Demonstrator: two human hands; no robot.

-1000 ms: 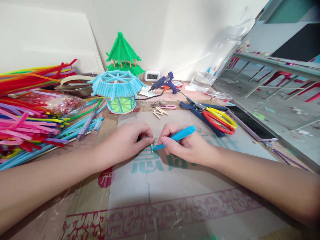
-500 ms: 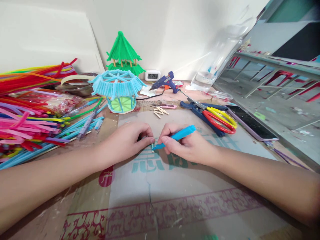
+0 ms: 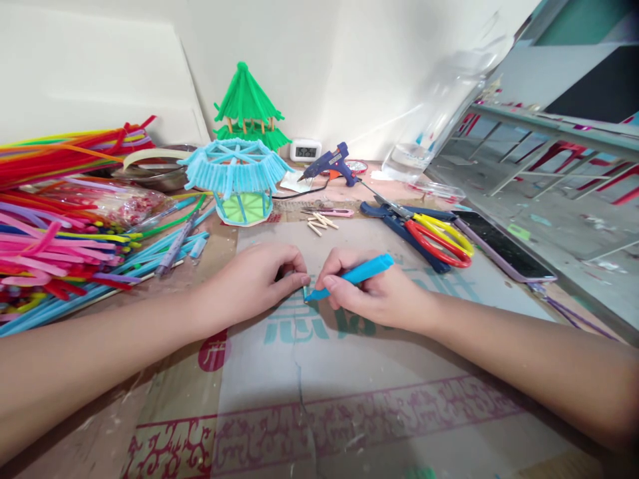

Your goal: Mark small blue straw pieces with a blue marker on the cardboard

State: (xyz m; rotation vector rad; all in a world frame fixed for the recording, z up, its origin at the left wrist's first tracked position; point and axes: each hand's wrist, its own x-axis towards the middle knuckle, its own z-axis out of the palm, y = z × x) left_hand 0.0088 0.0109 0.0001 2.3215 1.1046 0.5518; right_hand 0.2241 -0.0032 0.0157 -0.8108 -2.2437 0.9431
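Note:
My left hand [image 3: 259, 279] rests on the printed cardboard sheet [image 3: 349, 372] with its fingers pinched on a tiny stick piece [image 3: 304, 293] at its fingertips. My right hand [image 3: 372, 293] grips a blue craft knife [image 3: 357, 275] like a pen. The knife's tip touches the small piece right beside my left fingertips. Both forearms lie across the cardboard.
Piles of coloured pipe cleaners [image 3: 60, 219] fill the left. A blue pipe-cleaner pavilion [image 3: 234, 179] and a green one [image 3: 247, 110] stand behind. Short wooden sticks [image 3: 319, 223], a blue glue gun [image 3: 329, 165], pliers and scissors [image 3: 429, 233], a phone [image 3: 504, 246] and a small clock [image 3: 305, 151] lie beyond.
The knife's tip has shifted a little to the left against the small piece. Both hands have stayed almost in place.

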